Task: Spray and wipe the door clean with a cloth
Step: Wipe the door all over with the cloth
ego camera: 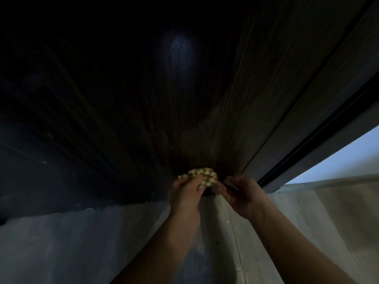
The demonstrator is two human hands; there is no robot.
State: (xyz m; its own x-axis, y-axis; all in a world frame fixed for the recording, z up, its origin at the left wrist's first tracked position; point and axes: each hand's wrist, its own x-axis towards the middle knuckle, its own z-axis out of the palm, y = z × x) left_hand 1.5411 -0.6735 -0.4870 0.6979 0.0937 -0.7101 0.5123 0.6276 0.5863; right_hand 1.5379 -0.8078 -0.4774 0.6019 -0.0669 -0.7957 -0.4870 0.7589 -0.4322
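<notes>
Head view: a bunched cream cloth with a green check pattern (206,177) is being gripped by the curled fingers (198,182) of the left hand (186,194) and is being pressed against the lowest part of a dark brown, vertically grained wooden door (143,99). The cloth is being held just beyond the fingertips, touching the door close to its bottom edge, and part of it is bulging out past the fingers toward the right hand (243,193).

The right hand is being held just beside the cloth, with its fingers (227,185) curled toward the door's lower corner. Whether anything is being pinched between them cannot be told, because that spot is dark and blurred.

Both bare forearms are being stretched forward from the bottom of the picture, the left one nearly straight and the right one angled in from the outer side.

Beneath the hands and wrists, a pale grey tiled floor (82,242) is being shown, meeting the door's bottom edge just behind the left-hand fingers. Just outward of the right-hand fingers, a grey door frame with a black strip (307,124) is being seen running up and away. Beyond that frame, a pale blue-white wall patch (344,158) is being lit brightly. Well above the fingers, a faint bluish glare (178,48) is being reflected on the door's surface.
</notes>
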